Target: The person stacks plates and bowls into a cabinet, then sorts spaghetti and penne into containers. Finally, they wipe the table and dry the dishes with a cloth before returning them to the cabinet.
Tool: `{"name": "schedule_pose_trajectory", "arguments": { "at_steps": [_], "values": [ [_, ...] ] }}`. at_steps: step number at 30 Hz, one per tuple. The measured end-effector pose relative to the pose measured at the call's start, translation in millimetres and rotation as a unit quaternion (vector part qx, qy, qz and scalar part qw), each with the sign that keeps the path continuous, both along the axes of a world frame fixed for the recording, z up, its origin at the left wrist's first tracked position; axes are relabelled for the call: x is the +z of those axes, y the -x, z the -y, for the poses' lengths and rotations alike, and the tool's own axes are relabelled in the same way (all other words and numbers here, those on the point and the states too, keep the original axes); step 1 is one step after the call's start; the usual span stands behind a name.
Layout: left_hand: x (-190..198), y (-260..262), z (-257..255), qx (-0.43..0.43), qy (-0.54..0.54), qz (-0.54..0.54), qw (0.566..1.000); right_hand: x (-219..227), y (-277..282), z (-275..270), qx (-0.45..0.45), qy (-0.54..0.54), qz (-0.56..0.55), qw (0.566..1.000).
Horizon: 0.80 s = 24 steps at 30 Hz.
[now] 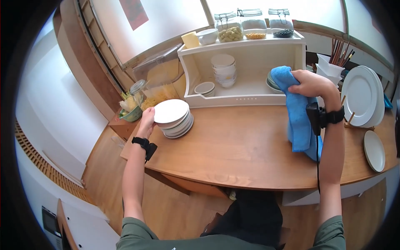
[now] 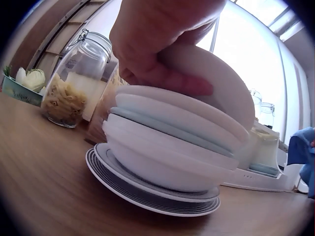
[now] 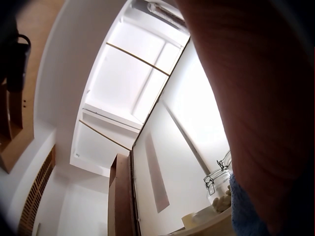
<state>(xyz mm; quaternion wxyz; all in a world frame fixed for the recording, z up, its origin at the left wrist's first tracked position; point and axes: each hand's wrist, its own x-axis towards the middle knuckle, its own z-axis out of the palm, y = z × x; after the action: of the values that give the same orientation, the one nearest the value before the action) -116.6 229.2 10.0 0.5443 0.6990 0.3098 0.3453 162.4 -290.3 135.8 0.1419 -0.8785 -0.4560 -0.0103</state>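
Observation:
At the table's left, my left hand [image 1: 148, 118] pinches the edge of the top white plate [image 1: 171, 111]. In the left wrist view this plate [image 2: 216, 78] is tilted up over a stack of dishes [image 2: 167, 152], whose layers are white bowls, a pale blue-green dish and dark-striped plates at the bottom. My right hand [image 1: 314, 85] grips a blue cloth [image 1: 298, 121] that hangs down in folds over the table's right side, in front of the shelf. The right wrist view catches only a corner of the cloth [image 3: 241, 209] beside the forearm.
A white shelf [image 1: 246, 101] along the back holds stacked bowls [image 1: 223, 68], with glass jars [image 1: 228, 33] on top. Large white plates [image 1: 360, 96] stand upright in a rack at right, near an oval dish [image 1: 374, 151]. Pasta containers [image 1: 164, 89] stand behind the stack.

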Motion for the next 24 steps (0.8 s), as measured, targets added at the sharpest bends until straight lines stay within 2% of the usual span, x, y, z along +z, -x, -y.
{"name": "schedule_pose_trajectory", "arguments": {
  "at_steps": [4,6,9,12,14,15,17,18,20,21,23,24],
  "values": [
    [-0.1,-0.1,0.8,-0.006,-0.006,-0.019,1.0,-0.8,-2.3,0.0,-0.001,0.011,0.012,1.0],
    [2.3,2.4,3.6,-0.023,0.001,-0.064,0.998,-5.4,-8.4,0.2,0.007,0.006,0.01,1.0],
    [-1.7,2.9,-0.3,0.017,-0.044,-0.1,0.994,-4.5,-5.1,-1.0,0.0,0.014,0.004,1.0],
    [11.0,4.2,10.5,0.036,-0.095,-0.138,0.985,-3.4,-1.5,-2.7,-0.01,0.021,0.002,1.0],
    [22.0,5.4,19.1,0.07,-0.167,-0.25,0.951,2.1,4.4,-2.4,-0.013,0.03,-0.004,0.999],
    [19.5,4.1,12.9,0.069,-0.168,-0.249,0.951,3.9,5.9,-1.3,-0.015,0.039,-0.01,0.999],
    [12.7,3.3,1.7,0.122,-0.323,-0.267,0.9,4.3,4.9,1.3,-0.02,0.037,-0.004,0.999],
    [8.2,3.9,-3.6,0.121,-0.323,-0.267,0.9,3.9,4.4,2.0,-0.022,0.034,0.001,0.999],
    [8.9,5.2,0.3,0.125,-0.368,-0.31,0.867,1.0,-0.5,5.5,-0.022,0.018,0.0,1.0],
    [8.3,5.2,0.3,0.124,-0.37,-0.311,0.867,0.3,-3.1,6.5,-0.022,0.0,0.0,1.0],
    [5.3,4.0,0.6,0.118,-0.385,-0.384,0.831,5.8,-3.0,13.2,-0.017,-0.005,-0.007,1.0],
    [3.6,3.7,0.4,0.116,-0.385,-0.386,0.831,6.9,-4.1,15.7,-0.009,-0.007,-0.015,1.0]
  ]
}}
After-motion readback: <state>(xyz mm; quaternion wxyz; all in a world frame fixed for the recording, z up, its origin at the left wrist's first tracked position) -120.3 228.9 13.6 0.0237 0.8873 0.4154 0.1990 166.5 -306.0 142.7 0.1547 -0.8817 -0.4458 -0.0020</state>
